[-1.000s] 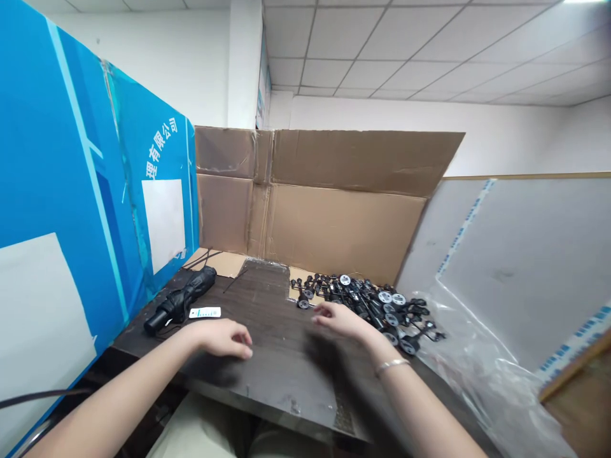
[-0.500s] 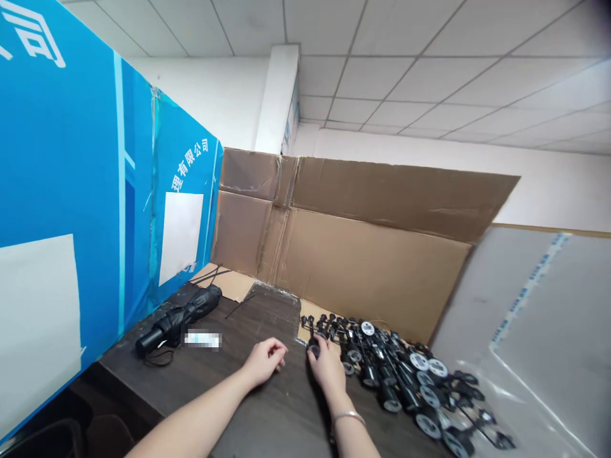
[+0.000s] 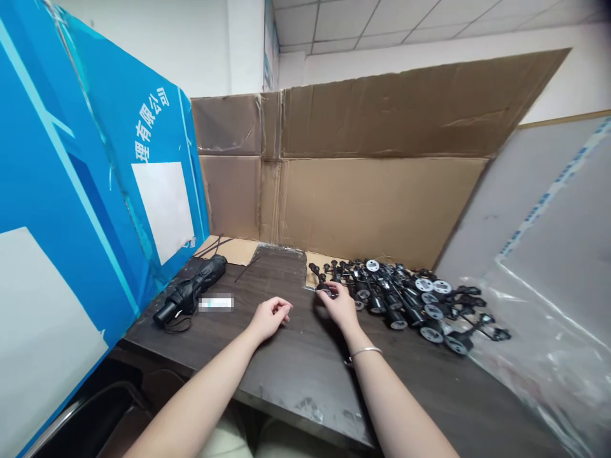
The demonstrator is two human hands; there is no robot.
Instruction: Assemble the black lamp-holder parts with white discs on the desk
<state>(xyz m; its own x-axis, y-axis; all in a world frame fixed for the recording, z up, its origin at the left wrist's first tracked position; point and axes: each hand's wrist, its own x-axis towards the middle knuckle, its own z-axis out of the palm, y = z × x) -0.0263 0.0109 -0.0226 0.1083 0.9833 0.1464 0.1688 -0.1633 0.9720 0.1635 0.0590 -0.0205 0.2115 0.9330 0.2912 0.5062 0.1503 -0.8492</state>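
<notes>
My left hand (image 3: 271,318) rests on the dark table (image 3: 286,362) with its fingers curled; what they hold, if anything, is hidden. To the right, my right hand (image 3: 340,305) has its thumb and fingers on a black part (image 3: 324,288) at the left end of a pile. That pile (image 3: 394,296) consists of several black pieces with stems and round pale-grey ends, lying tangled together. A metal bracelet circles my right wrist.
A folded black umbrella (image 3: 193,289) lies at the left, beside a small blurred packet (image 3: 216,303). Cardboard panels (image 3: 377,203) stand behind, a blue panel (image 3: 157,133) at the left. Clear plastic sheeting (image 3: 539,343) covers the right side. A chair (image 3: 86,413) is lower left.
The view has tilted down, showing the table's front edge. My right hand is still at the pile's left end, on a black part; my left hand remains curled.
</notes>
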